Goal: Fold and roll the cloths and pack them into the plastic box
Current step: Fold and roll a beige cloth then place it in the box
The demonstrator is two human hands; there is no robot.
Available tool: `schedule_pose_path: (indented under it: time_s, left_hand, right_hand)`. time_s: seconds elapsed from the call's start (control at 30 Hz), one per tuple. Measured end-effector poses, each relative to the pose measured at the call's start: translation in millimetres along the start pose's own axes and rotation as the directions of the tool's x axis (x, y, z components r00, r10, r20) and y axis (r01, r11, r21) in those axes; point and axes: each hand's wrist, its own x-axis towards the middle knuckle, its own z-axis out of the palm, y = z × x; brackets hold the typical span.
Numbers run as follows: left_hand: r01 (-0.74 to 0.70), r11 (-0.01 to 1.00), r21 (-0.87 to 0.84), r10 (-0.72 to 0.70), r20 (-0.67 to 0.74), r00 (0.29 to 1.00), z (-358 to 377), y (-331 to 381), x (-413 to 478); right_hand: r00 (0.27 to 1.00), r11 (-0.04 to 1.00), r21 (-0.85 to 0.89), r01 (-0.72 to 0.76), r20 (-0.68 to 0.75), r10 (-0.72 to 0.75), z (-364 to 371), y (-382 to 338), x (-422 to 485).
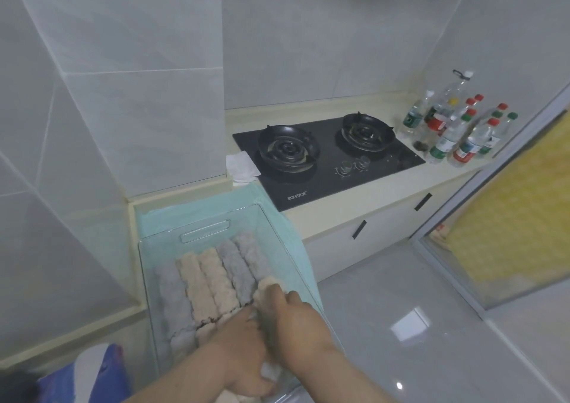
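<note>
A clear plastic box point(203, 227) stands on a pale green cloth point(287, 233) on the counter's left end. Inside lie several rolled cloths side by side, beige rolls point(206, 282) in the middle and grey rolls point(237, 267) beside them. A further beige roll point(266, 285) lies at the box's right side. My right hand point(293, 316) grips this roll from above. My left hand point(243, 347) is beside it with fingers curled round the roll's near end. The near part of the box is hidden by my arms.
A black two-burner gas hob point(327, 156) sits right of the box, with a white folded cloth point(242, 165) at its left edge. Several plastic bottles point(456, 131) stand at the counter's far right. A blue and white thing point(98, 372) lies at lower left. Grey floor tiles point(401, 310) lie to the right.
</note>
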Motion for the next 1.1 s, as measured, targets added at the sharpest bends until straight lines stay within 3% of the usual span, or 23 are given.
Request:
schedule_pose_path:
  time_s: [0.2,0.3,0.4,0.5,0.57,0.6,0.67,0.73,0.83,0.97,1.1]
  left_hand:
    - [0.02,1.0,0.016,-0.021,0.053,0.998,18.4,-8.1,6.5]
    - [0.035,0.999,-0.005,-0.035,0.038,0.999,13.2,-6.5,5.7]
    - [0.058,0.998,0.014,-0.059,0.044,0.997,12.2,-6.5,6.7]
    - [0.067,0.998,0.018,-0.069,0.068,0.995,15.2,-11.2,7.3]
    - [0.059,0.998,0.034,-0.061,0.06,0.996,12.9,-13.1,6.6]
    - [0.051,0.998,0.029,-0.052,0.051,0.997,11.1,-12.3,5.1]
    - [0.039,0.999,0.014,-0.04,0.023,0.999,8.2,-10.7,3.3]
    - [0.044,0.999,0.008,-0.044,0.007,0.999,7.7,-10.4,2.2]
    - [0.058,0.998,0.023,-0.057,-0.009,0.998,9.6,-9.6,2.4]
    - [0.065,0.997,0.045,-0.065,0.012,0.998,9.1,-6.0,3.6]
    - [0.066,0.997,0.036,-0.066,0.009,0.998,3.0,-3.1,2.3]
  right_hand:
    - [0.985,0.998,-0.032,-0.052,0.162,0.057,-2.7,-7.6,0.9]
    - [0.941,0.995,-0.008,-0.1,0.324,0.097,-4.4,-11.2,10.0]
    - [0.9,0.964,0.12,-0.236,0.402,0.17,-3.5,-13.9,13.7]
    - [0.839,0.941,0.227,-0.253,0.535,0.096,2.0,-7.1,15.0]
    - [0.782,0.799,0.439,-0.411,0.62,0.063,-1.6,-0.7,15.4]
    - [0.768,0.658,0.558,-0.506,0.638,0.05,-5.6,2.5,16.3]
    - [0.766,0.276,0.734,-0.621,0.643,0.013,-16.1,6.7,14.1]
    - [0.735,0.051,0.737,-0.674,0.676,-0.047,-18.5,9.3,15.6]
    - [0.682,0.02,0.682,-0.731,0.731,-0.01,-15.4,6.4,19.7]
    - [0.752,0.098,0.746,-0.659,0.657,0.05,-7.1,-0.3,21.8]
    - [0.715,0.027,0.715,-0.698,0.696,0.063,2.2,0.6,28.3]
